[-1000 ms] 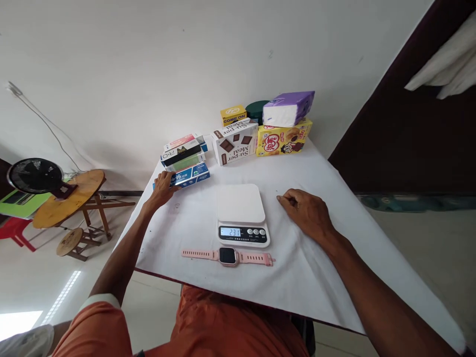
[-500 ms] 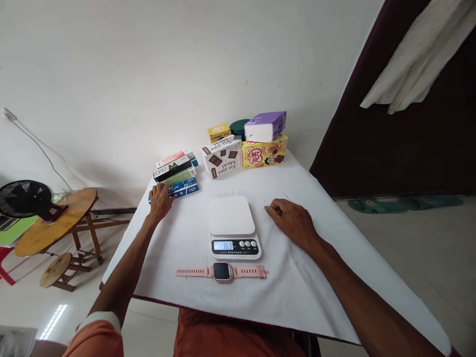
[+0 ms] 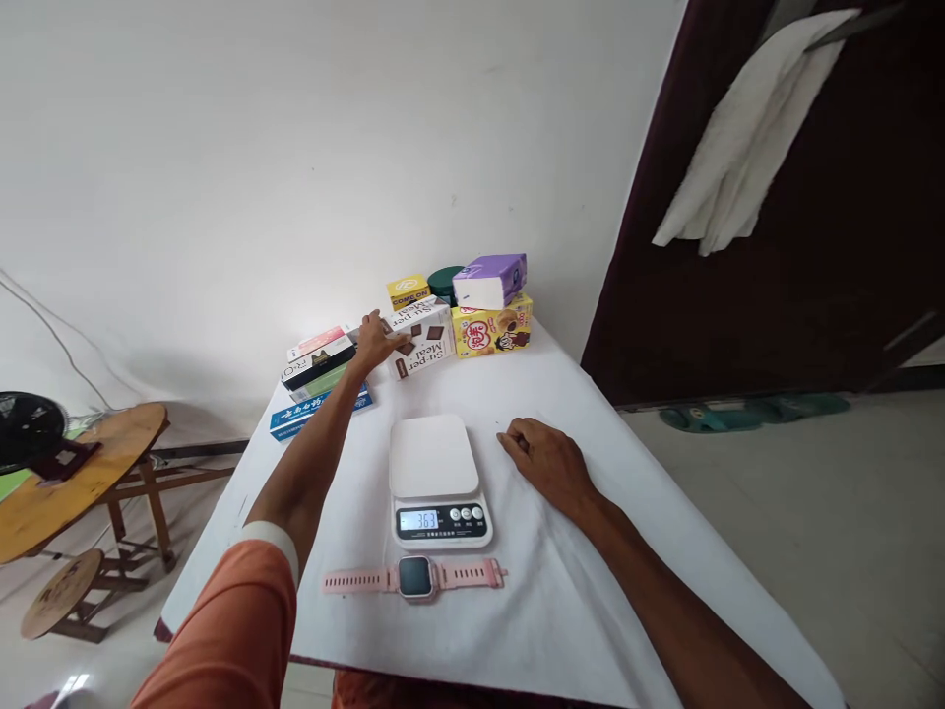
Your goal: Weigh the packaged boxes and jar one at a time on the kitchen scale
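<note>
Left hand at white box

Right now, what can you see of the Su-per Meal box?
The box is white, cardboard-looking, with dark lettering and brown squares printed on its front. It stands angled on the white cloth, just left of the yellow box; whether they touch is unclear. The left hand is at its left end, thumb over the front, its grip unclear.

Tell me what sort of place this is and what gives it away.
Probably a room in a home, though that is a judgement: a fan stands on a small wooden table, what look like teal slippers lie on the floor.
</note>
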{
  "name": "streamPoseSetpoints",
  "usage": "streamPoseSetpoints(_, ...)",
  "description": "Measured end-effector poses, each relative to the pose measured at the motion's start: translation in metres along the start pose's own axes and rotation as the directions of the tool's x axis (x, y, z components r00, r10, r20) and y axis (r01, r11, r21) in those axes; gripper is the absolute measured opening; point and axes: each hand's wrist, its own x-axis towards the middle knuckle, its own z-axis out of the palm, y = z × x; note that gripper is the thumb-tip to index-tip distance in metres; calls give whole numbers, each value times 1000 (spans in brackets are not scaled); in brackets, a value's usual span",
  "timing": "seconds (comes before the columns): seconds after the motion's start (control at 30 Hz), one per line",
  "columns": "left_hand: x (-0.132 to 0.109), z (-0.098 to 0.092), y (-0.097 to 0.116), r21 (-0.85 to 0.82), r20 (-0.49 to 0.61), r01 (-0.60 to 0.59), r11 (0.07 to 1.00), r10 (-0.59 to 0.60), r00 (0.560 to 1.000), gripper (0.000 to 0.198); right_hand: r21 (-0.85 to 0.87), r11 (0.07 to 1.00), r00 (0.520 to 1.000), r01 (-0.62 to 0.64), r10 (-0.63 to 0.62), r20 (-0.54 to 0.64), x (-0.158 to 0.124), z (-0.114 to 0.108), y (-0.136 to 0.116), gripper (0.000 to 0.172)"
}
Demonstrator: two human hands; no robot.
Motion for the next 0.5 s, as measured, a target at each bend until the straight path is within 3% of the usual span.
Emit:
streamPoseSetpoints(0.13,1,-3,-3,8,15,-14,1000,14,1000,71,-5,1000,1000,2,-2,2,0,1,0,26)
streamPoseSetpoints(0.27,-17,-19,-12,12,-1,-109,994,109,994,60,-7,1000,1000,6,-6,8,1,0,-1,27)
streamPoseSetpoints(0.37,-38,-42,-19,22,-33,-167,986,168,985,57,-21,1000,1000,7,-7,25,1,-1,-2,25)
streamPoseSetpoints(0.5,-74,-87,-22,28,-113,-217,976,219,969,58,-47,999,999,-9,10,36,2,-1,-4,23)
